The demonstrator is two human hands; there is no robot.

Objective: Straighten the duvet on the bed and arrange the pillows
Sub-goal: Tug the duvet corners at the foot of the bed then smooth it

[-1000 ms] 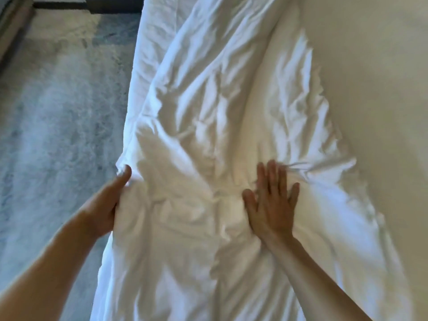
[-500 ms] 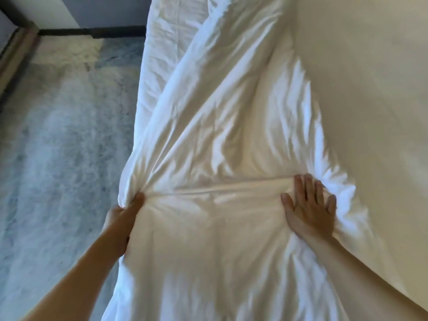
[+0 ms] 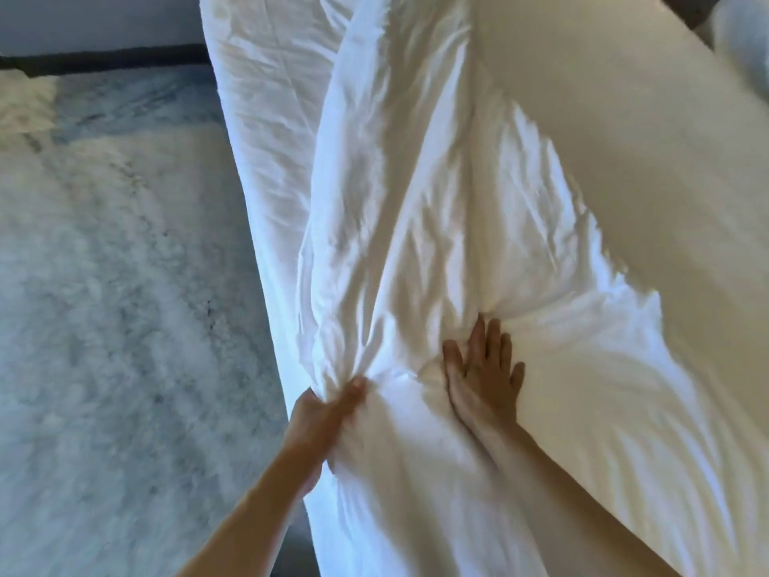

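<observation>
**A:** We're looking straight down the bed's near side, and the white duvet (image 3: 416, 210) is bunched into one long crumpled ridge running up the frame, with creases fanning out of it

**B:** And both hands are on it. The left hand (image 3: 322, 418) sits right at the duvet's left edge, fingers curled in and thumb on top, a fistful of fabric gathered in its grip. Look at those folds radiating from that one spot

**A:** The right hand (image 3: 484, 378) is a different story: flat on the cloth, palm down, fingers spread and pointing up the bed, pressing into the ridge. Wrinkles pucker just beyond the fingertips

**B:** The two hands are near each other, with a small hump of fabric between them

**A:** Left of the ridge there's a flatter strip of white sheet (image 3: 266, 118) over the mattress side, and beyond that a pale, shaggy grey rug (image 3: 104, 285) on the floor

**B:** To the right the surface goes smooth and cream-toned, a broad flat stretch of bedding (image 3: 645, 160) in warm light

**A:** Top right corner, something white and rounded (image 3: 745, 39) peeks in, blurred. Could be a pillow, I can't tell
</observation>
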